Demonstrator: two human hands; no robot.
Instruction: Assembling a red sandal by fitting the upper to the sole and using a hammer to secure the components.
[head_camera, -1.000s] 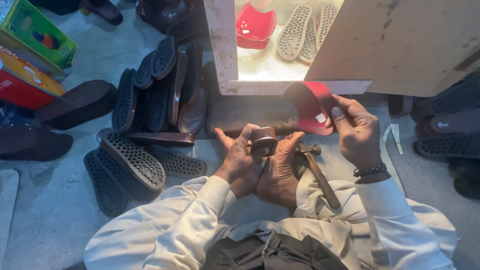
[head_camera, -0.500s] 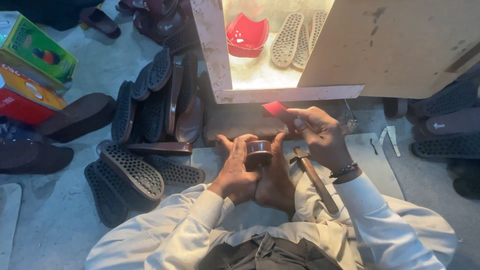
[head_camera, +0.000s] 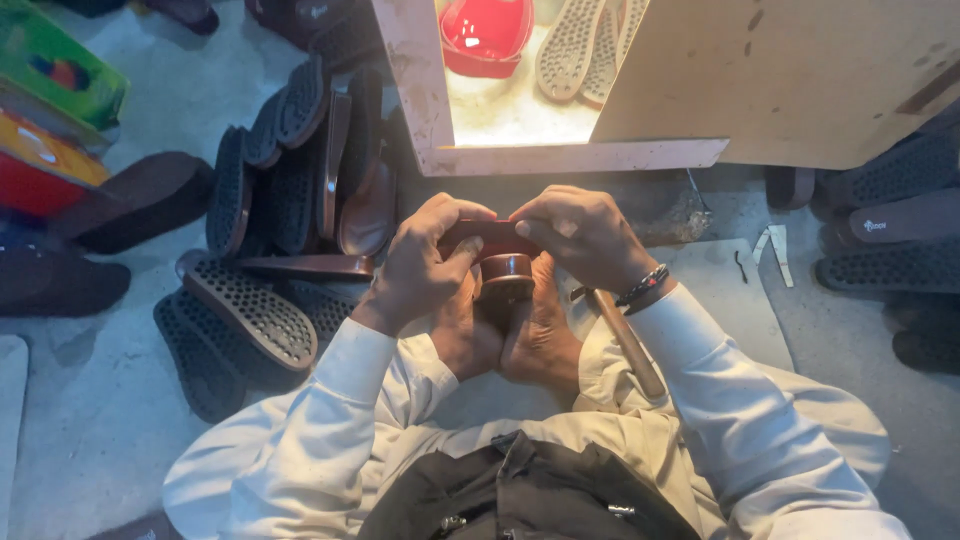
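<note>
Since half a second ago the right hand (head_camera: 585, 235) has come down from the lit box and now joins the left hand (head_camera: 420, 270); both close on the reddish-brown shoe piece (head_camera: 490, 236), pressing it onto the round iron stand (head_camera: 506, 275) clamped between the feet (head_camera: 505, 335). Just right of the stand lies a hammer (head_camera: 625, 340), untouched. The piece could slip off the small stand top if the thumbs press unevenly. Left of the stand are stacked soles (head_camera: 250, 290); beyond it, the lit box (head_camera: 520, 110).
</note>
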